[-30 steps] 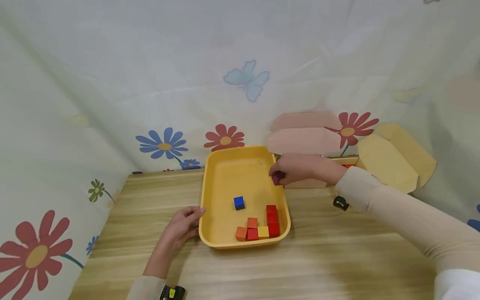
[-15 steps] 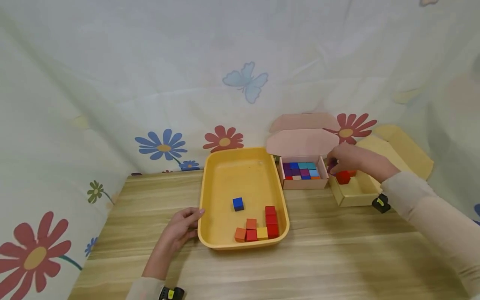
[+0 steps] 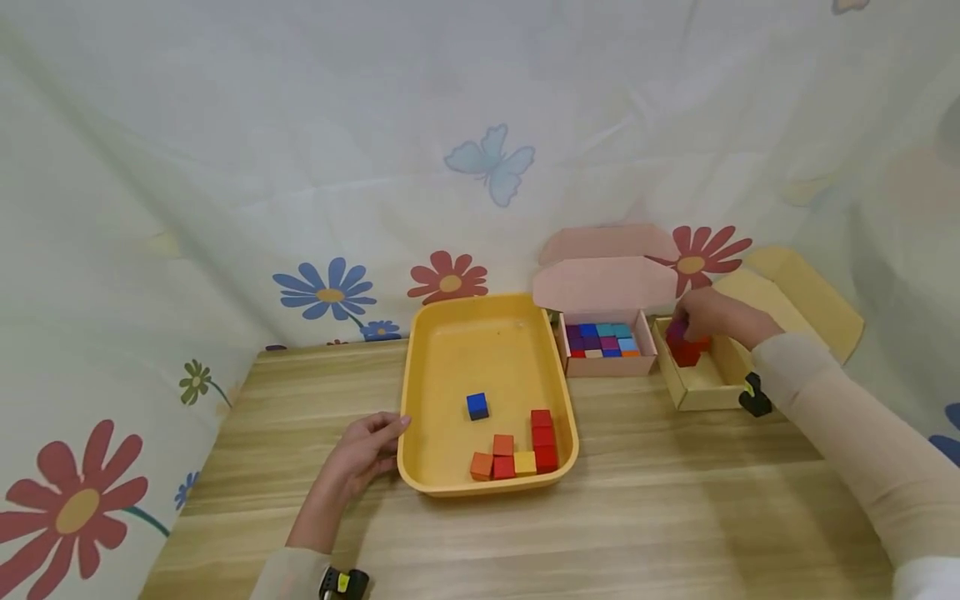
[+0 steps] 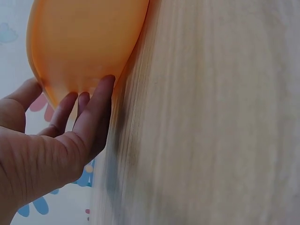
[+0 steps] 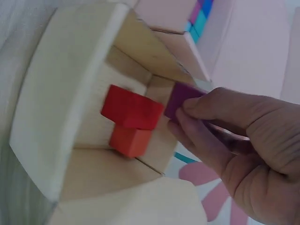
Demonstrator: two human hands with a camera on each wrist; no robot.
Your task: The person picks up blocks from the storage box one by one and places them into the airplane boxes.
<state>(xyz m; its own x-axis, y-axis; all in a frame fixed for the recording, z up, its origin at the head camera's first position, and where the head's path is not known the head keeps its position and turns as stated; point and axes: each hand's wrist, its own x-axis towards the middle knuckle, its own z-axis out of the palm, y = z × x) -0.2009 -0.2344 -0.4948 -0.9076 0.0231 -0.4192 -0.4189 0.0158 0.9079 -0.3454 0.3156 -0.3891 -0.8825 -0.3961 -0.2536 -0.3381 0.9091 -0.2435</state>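
Shifted from tray (image 3: 487, 354) to left end of yellow box (image 3: 708, 399), my right hand (image 3: 712, 314) pinches the purple cube (image 5: 179, 99); my relaxed left hand (image 3: 363, 447), well apart, touches the tray.

At the wood-grained table's (image 3: 637, 500) far edge, a purple cube (image 5: 176, 99) shows at a pale yellow box (image 3: 712, 399) of red and orange blocks (image 5: 129, 107), beside a pink box (image 3: 611, 367); a yellow tray (image 3: 487, 354) carries a blue cube (image 3: 477, 407). Red and blue flowers (image 3: 449, 279) dot white fabric (image 3: 315, 125).
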